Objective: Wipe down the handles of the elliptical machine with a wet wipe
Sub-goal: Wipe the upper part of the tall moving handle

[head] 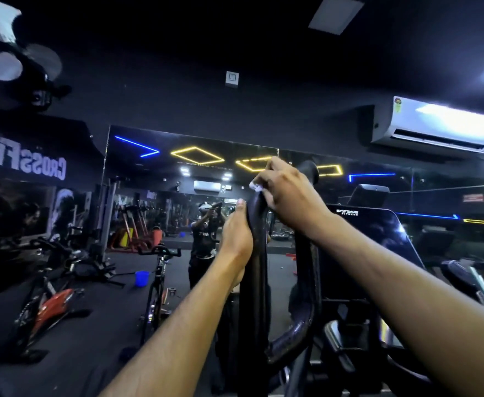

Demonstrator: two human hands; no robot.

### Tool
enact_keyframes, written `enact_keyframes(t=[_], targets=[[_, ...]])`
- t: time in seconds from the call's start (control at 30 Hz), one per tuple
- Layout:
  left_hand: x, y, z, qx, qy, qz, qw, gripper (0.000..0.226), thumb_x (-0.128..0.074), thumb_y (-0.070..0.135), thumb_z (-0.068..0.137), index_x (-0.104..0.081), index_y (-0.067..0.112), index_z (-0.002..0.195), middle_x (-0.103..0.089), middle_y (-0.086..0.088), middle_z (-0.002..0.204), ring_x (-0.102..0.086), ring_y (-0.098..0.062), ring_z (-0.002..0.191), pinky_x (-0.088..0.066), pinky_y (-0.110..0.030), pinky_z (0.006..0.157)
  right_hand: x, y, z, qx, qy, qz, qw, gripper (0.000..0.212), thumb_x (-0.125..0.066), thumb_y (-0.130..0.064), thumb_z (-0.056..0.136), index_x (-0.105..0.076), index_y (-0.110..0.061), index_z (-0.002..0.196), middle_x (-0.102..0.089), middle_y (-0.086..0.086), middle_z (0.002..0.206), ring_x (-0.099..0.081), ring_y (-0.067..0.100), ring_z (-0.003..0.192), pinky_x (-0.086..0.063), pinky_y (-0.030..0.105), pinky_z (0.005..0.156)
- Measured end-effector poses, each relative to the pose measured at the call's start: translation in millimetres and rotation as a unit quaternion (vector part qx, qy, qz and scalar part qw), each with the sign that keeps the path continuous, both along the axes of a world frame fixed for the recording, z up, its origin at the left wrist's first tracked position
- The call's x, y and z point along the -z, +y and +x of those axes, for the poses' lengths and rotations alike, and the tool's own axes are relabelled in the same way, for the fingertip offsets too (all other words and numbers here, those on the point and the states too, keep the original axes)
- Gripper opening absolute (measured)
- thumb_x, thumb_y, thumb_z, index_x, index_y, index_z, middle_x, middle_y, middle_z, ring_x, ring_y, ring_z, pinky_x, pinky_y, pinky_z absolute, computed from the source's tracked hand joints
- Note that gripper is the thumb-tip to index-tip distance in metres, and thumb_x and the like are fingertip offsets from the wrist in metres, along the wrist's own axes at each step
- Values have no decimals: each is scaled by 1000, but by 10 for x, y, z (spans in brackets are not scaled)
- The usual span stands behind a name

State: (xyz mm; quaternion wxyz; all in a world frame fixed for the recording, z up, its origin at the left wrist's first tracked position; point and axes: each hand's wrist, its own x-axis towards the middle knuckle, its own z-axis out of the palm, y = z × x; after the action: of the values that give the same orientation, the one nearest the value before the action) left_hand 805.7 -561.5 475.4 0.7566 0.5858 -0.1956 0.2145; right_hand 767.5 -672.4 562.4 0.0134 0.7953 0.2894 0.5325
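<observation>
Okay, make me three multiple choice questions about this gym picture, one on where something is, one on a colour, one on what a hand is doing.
1. Where is the wet wipe?
A. on the floor
B. under the right hand on the handle
C. in the bucket

2. What colour is the bucket on the floor?
A. blue
B. yellow
C. white

3. What is the left hand doing?
A. hanging free
B. gripping the handle
C. touching the console

Answers: 1 B, white shows beneath the right hand's fingers; 2 A, it is plainly blue; 3 B, the hand wraps the dark bar.
</observation>
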Motion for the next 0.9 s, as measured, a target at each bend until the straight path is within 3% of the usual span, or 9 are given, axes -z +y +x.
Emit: enact_keyframes(t=[0.17,0.27,0.33,0.43,0.53,0.63,0.7,0.77,0.9], targets=[[-12,-14,-44,14,1,-7,1000,69,-28,71,95,-73,19,107,-75,-13,105,-69,-31,102,-54,-51,100,143,-240,-96,-14,15,-78,997,25,-71,0,84,-68,-5,109,-55,8,107,-63,24,85,-57,35,73],[-6,-15,-38,1,-10,-5,1000,62,-26,59,108,-69,16,94,-71,-14,92,-65,-30,87,-51,-44,83,57,-125,-27,0,-30,51,998,14,-63,-5,92,-70,-3,105,-50,7,101,-60,25,81,-55,43,69],[5,-17,-22,-4,-10,-5,1000,59,-26,55,110,-68,18,91,-69,-13,88,-64,-30,84,-50,-44,81,73,43,-10,10,-22,96,995,15,-60,-9,96,-72,-5,104,-49,4,99,-58,22,81,-47,27,67],[19,-9,-22,-2,-8,-12,1000,57,-28,53,111,-73,26,90,-74,-6,91,-68,-26,91,-53,-49,92,219,54,-87,-8,-7,4,1000,19,-63,-5,93,-70,-7,111,-52,6,105,-61,19,83,-42,14,64],[28,-10,-39,11,-12,-14,1000,59,-24,52,112,-74,24,98,-75,-5,99,-68,-23,100,-52,-43,96,278,-207,-153,-3,-5,-96,995,37,-69,1,85,-64,-12,119,-49,4,105,-57,15,81,-53,27,67],[14,-10,-60,26,2,-23,999,66,-21,55,111,-70,13,93,-68,-8,87,-63,-24,85,-50,-39,83,211,-235,-102,-10,-46,1,999,22,-68,-2,88,-68,-6,110,-49,4,97,-56,21,74,-59,42,65],[11,-2,-59,24,5,-17,1000,70,-21,55,111,-72,9,96,-70,-9,85,-64,-23,80,-50,-35,75,194,-60,-83,-14,-42,72,996,17,-64,-3,92,-71,-3,108,-44,0,96,-49,14,75,-52,21,66],[22,4,-60,18,2,-24,1000,70,-21,54,112,-77,13,101,-76,-11,94,-70,-23,88,-54,-36,81,257,99,-103,-9,-23,72,997,17,-61,-6,95,-71,-6,109,-40,-1,99,-48,11,77,-37,5,61],[18,2,-37,43,6,-44,998,67,-24,59,109,-79,22,103,-79,-9,105,-73,-24,107,-53,-47,105,408,-35,-233,-18,23,-44,999,27,-64,-6,92,-66,-7,119,-38,-2,101,-54,17,75,-52,24,67]])
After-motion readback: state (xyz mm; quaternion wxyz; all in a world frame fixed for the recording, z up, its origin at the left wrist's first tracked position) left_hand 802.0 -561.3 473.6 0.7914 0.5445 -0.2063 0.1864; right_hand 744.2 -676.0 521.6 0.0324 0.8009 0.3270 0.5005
